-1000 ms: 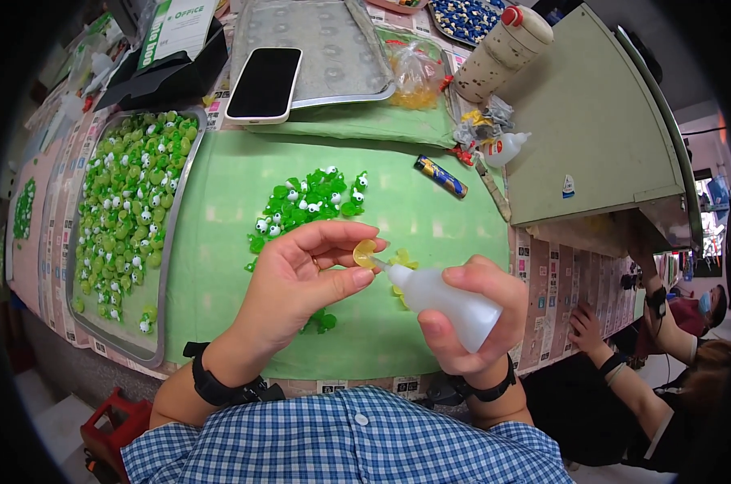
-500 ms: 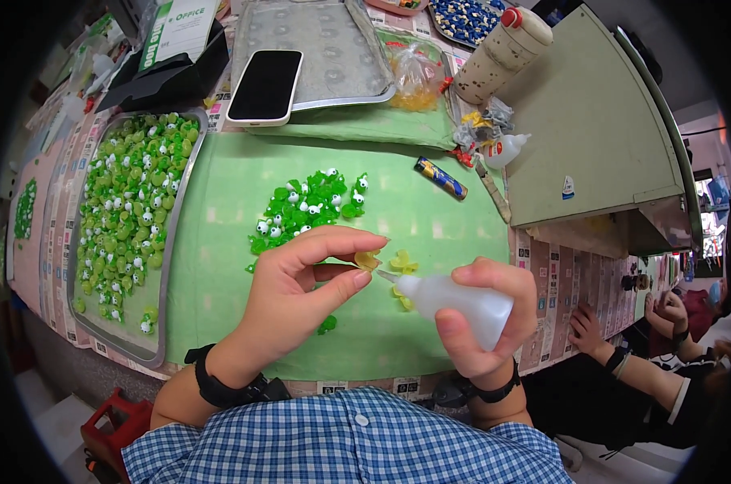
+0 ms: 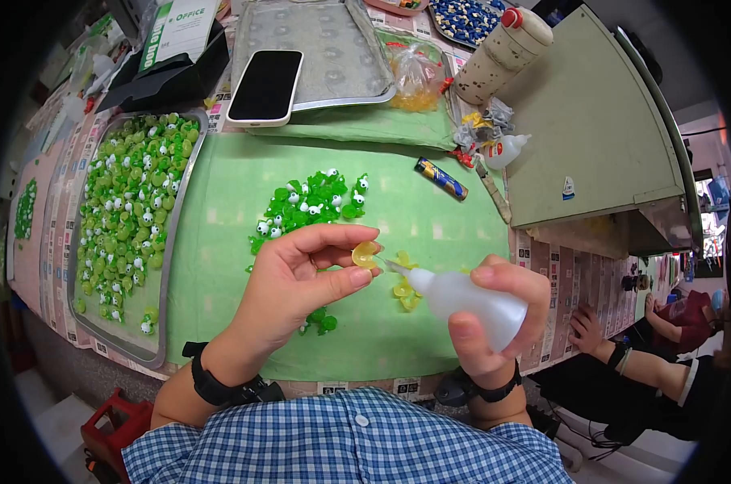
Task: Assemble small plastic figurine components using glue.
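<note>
Between the thumb and fingers of my left hand is a small, yellow, cup-shaped plastic piece. My right hand grips a translucent white squeeze bottle, tilted so its thin nozzle points at that piece with a small gap between them. Beneath the nozzle, more yellow pieces lie on the green work sheet. Beyond my left hand is a pile of green plastic pieces with white eyeball-like parts. A few loose green pieces are beside my left wrist, partly hidden.
A metal tray of green and white pieces stands at left. Farther back are a phone, an empty-looking metal tray, a blue battery-like cylinder and a speckled bottle. A greenish cabinet and another person's hand are at right.
The yellow piece in my left hand has turned, so its hollow shows. My right hand and the squeeze bottle have shifted slightly right, drawing the nozzle back from the fingers.
</note>
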### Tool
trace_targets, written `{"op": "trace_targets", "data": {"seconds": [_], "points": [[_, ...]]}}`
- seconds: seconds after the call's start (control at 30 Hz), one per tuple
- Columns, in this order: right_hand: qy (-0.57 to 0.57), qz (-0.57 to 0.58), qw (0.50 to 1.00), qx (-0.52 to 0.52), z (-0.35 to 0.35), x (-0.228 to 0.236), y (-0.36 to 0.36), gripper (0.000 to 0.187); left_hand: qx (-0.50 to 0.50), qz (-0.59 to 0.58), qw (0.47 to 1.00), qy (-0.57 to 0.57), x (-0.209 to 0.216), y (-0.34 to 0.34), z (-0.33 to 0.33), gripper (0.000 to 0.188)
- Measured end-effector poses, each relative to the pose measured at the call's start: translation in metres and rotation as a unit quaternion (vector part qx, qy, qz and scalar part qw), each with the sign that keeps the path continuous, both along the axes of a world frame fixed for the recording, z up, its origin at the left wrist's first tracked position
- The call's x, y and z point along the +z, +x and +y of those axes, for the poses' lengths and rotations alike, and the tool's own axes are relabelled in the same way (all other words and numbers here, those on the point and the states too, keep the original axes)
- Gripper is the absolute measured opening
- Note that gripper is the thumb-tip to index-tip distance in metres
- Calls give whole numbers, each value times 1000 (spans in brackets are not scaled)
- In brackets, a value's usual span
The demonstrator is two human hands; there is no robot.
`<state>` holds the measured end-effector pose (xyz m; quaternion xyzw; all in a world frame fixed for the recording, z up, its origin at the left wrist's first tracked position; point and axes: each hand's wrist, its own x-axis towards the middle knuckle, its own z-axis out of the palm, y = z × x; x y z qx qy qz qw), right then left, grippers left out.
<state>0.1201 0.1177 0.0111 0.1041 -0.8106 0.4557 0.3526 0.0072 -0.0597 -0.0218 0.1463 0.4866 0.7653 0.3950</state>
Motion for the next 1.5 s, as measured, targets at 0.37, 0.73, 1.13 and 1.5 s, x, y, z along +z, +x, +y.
{"op": "trace_targets", "data": {"seconds": [0.37,0.73,1.13,1.5], "points": [[30,-9,999,-7,-1,3,-1,43,0,2,1000,5,2,2,0,36],[39,-24,999,-16,-1,6,0,40,-2,69,998,-3,6,1,0,33],[-293,24,947,-132,18,-17,-5,41,9,69,997,14,2,1,0,37],[-178,-266,939,-130,47,-55,-29,50,-10,-89,995,37,8,-10,-8,40]]}}
